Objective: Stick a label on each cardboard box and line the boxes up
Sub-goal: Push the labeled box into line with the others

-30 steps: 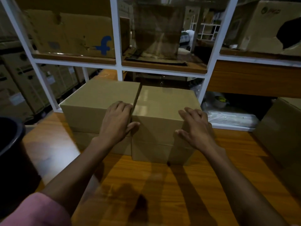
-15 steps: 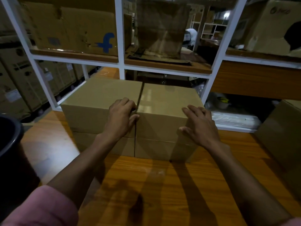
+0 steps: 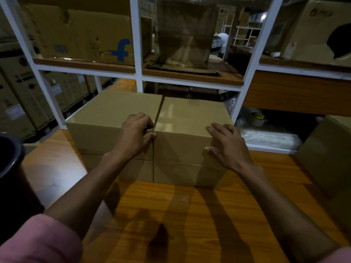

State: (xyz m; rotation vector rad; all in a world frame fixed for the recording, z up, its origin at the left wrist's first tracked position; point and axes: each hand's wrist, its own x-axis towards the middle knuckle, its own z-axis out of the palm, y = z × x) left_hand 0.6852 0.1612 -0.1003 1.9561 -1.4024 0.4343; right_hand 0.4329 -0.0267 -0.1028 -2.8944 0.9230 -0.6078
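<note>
**Inspector:** On the bench, largest item first. What stands there?

**Me:** Wooden table (image 3: 171, 215), lit from behind me, so my arms throw shadows across it. Behind it a white rack (image 3: 138, 73) with wooden shelves; a worn carton (image 3: 81, 35) with a blue "f" mark sits on the upper left shelf.

**Inspector:** The task boxes?

**Me:** Two stacks side by side at the far edge of the table, touching along a narrow seam. Left box (image 3: 114, 114) sits on a lower one; right box (image 3: 190, 126) likewise. Front faces look nearly flush. I cannot see a label on any face in view.

**Inspector:** Anything else on the surface?

**Me:** Another carton (image 3: 330, 160) at the right edge, apart from the stacks. A dark bin (image 3: 11, 168) at the left edge, partly out of view.

**Inspector:** Your hands?

**Me:** My left hand (image 3: 135, 136) rests on the near top edge of the left box, right at the seam. Fingers are curled over the top, thumb against the front face near the seam. Whether it is truly gripping, I cannot tell. My right hand (image 3: 227, 147) lies on the near right corner of the right box, fingers straight and spread over the top, thumb down on the front face. It grips nothing.

**Inspector:** Clothing?

**Me:** Pink sleeve (image 3: 38, 242) on the left arm.
</note>
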